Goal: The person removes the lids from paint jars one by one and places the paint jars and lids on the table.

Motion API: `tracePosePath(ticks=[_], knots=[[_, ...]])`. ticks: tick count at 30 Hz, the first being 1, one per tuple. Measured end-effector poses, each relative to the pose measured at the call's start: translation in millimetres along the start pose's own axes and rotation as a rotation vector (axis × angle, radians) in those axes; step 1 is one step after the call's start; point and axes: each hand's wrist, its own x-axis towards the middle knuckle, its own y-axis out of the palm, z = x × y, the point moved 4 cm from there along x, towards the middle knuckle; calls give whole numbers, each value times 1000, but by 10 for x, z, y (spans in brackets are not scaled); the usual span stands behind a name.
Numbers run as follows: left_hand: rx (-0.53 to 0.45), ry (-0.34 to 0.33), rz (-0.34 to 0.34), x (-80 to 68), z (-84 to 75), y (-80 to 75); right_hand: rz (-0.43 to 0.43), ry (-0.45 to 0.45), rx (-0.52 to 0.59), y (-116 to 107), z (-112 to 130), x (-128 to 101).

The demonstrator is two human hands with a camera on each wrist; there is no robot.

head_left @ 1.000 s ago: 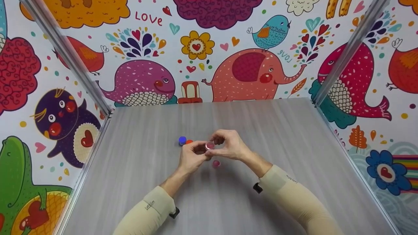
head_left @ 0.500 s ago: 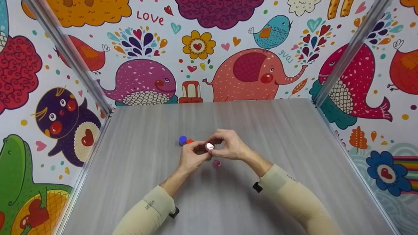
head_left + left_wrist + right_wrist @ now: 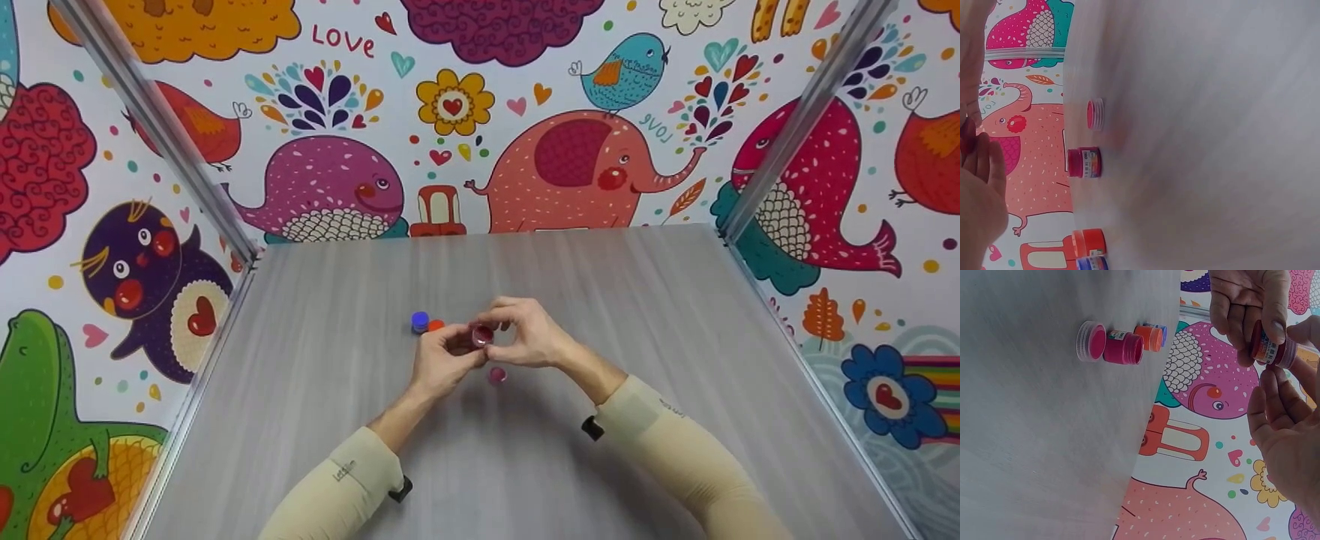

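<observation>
Held jar: a small dark-red paint jar [image 3: 481,334] is up off the table [image 3: 637,300], between both hands, above the middle of the board.
Left hand [image 3: 442,358]: fingers curl round the jar's body, thumb across its label; firm hold.
Right hand [image 3: 529,337]: fingertips pinch the jar's cap end [image 3: 1288,352], fingers bent close around it.
Step in hand: it looks like the cap is being twisted, left hand steadying, right hand turning. Whether it is coming off or going on, I cannot tell.
On the table: a loose lid [image 3: 1090,341] lies beside an open pink jar [image 3: 1123,347], the two touching or nearly so; just beyond stand an orange jar [image 3: 1148,337] and a blue jar [image 3: 419,322], side by side.
Next move: likely calls for a short turn of the right wrist while the left hand keeps the jar level, so that paint does not spill if it opens.
Risk: the jar is small and smooth-looking; a slack grip could let it slip.
</observation>
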Motion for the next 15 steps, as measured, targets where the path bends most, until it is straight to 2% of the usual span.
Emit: tracePosePath(ticks=[4, 9, 15], knots=[[9, -21, -23, 3, 6, -14, -11, 56, -5, -15, -17, -9], [-16, -32, -18, 2, -2, -17, -38, 144, -31, -7, -37, -26], [-43, -37, -21, 1, 2, 1, -51, 165, -45, 6, -21, -28]])
